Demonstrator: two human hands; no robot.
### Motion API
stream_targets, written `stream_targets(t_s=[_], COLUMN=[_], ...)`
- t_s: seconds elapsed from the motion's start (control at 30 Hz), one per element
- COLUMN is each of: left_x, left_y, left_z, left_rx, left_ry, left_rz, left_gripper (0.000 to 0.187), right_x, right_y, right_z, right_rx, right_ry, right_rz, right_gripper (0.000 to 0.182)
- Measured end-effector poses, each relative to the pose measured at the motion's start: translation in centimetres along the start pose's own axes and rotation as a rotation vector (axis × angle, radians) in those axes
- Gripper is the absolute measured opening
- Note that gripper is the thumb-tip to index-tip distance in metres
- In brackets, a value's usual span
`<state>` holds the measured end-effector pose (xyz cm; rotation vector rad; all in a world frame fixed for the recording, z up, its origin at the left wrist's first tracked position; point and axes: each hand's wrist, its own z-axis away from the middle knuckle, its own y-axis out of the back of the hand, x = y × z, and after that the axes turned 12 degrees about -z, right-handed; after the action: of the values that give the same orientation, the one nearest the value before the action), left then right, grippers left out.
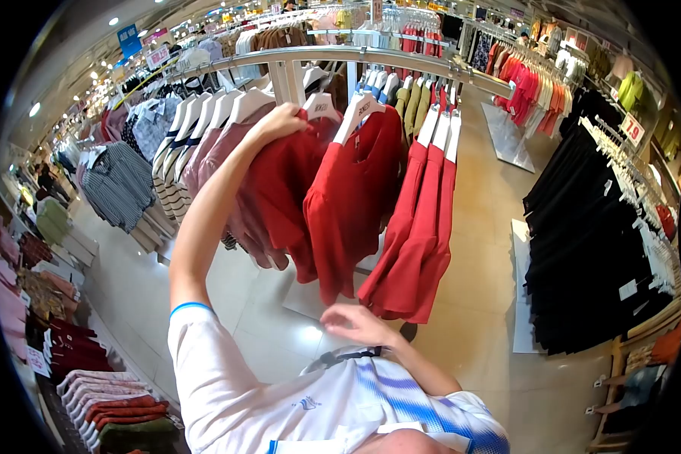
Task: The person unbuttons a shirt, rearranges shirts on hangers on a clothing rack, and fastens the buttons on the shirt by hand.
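My left hand (284, 123) reaches up to the rack, its fingers closed at the shoulder of a red blouse (280, 181) on a white hanger (321, 107). Beside it, a second red blouse (365, 178) with a V-neck hangs from another white hanger (358, 113), turned toward me. Red trousers (424, 227) hang to the right of the blouses. Low in front of my waist is my right hand (359, 324), its fingers loosely bent and apart, touching no garment. Dusky pink blouses (238, 189) hang left of the red ones, partly behind my left forearm.
The metal rail (310, 54) crosses above the garments. Striped shirts (121, 181) hang at the left, and black garments (590, 242) fill a rack at the right. Folded tops and hanging clothes line the lower left. Tiled floor (484, 257) runs between the racks.
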<state>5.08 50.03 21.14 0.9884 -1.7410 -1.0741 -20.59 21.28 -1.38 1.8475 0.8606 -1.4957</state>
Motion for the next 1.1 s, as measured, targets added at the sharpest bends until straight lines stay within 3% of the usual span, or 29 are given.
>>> stream_targets(t_s=[0.1,0.17,0.23,0.3,0.37,0.43,0.5,0.7,0.9,1.1], left_x=[0.0,0.5,0.0,-0.1,0.9,2.3,3.5,5.5,6.7,7.4], left_y=[-0.5,-0.3,-0.6,-0.4,-0.2,0.8,0.9,2.0,2.8,3.3], left_z=[5.6,10.3,15.1,19.9,24.7,28.4,31.3,38.0,41.3,43.9], left_rx=[0.009,0.047,0.094,0.088,0.19,0.16,0.261,0.236,0.203,0.255], left_ry=[0.011,0.043,0.105,0.233,0.263,0.398,0.395,0.55,0.606,0.655], left_rz=[0.008,0.029,0.109,0.136,0.184,0.165,0.185,0.169,0.087,0.148], left_gripper=[0.032,0.032,0.029,0.029,0.026,0.025,0.025,0.02,0.017,0.015], right_x=[-4.9,-7.8,-9.8,-9.9,-8.6,-7.6,-8.6,-9.5,-9.2,-8.9], right_y=[0.6,0.8,1.5,2.5,3.9,4.7,4.3,4.2,2.7,0.5], right_z=[-1.5,-2.6,-4.5,-7.7,-12.0,-15.8,-17.3,-19.9,-23.6,-27.5], right_rx=[0.184,0.306,0.474,0.754,0.895,1.009,0.997,0.984,0.969,0.869], right_ry=[0.231,0.273,0.47,0.615,0.635,0.608,0.479,0.278,0.416,0.363], right_rz=[-0.038,-0.173,0.193,0.351,0.288,0.459,0.646,0.484,0.43,0.4], right_gripper=[0.027,0.037,0.055,0.077,0.09,0.097,0.101,0.085,0.086,0.094])
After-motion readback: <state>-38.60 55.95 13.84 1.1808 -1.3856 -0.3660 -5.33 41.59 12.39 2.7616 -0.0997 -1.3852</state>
